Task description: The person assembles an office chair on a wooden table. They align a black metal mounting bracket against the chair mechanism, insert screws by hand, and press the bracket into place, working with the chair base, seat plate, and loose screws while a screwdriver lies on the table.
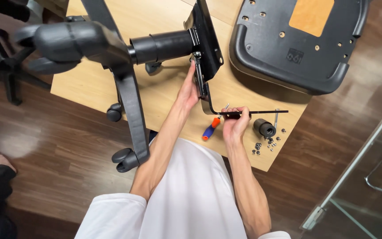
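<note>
The right hand (234, 123) is nearest, its fingers clenched around the flat end of a black L-shaped metal bracket (253, 113) that lies along the table (164, 95). Just left of those fingers, partly tucked under the hand, lies a screwdriver (210, 129) with a blue and orange handle. Just right of them sit a short black cylinder (264, 127) on its side and a scatter of small nuts and bolts (266, 144), with a thin metal key (276, 118) beside the cylinder. The left hand (190, 90) is farther out, fingers pressed flat against the upright part of the bracket where it meets the black plate (208, 40) on the chair column (162, 46). Left of that hand, the chair base (129, 97) with its casters (114, 113) lies tipped over the table edge. Far beyond the right fingers rests the upturned black seat (297, 40)
</note>
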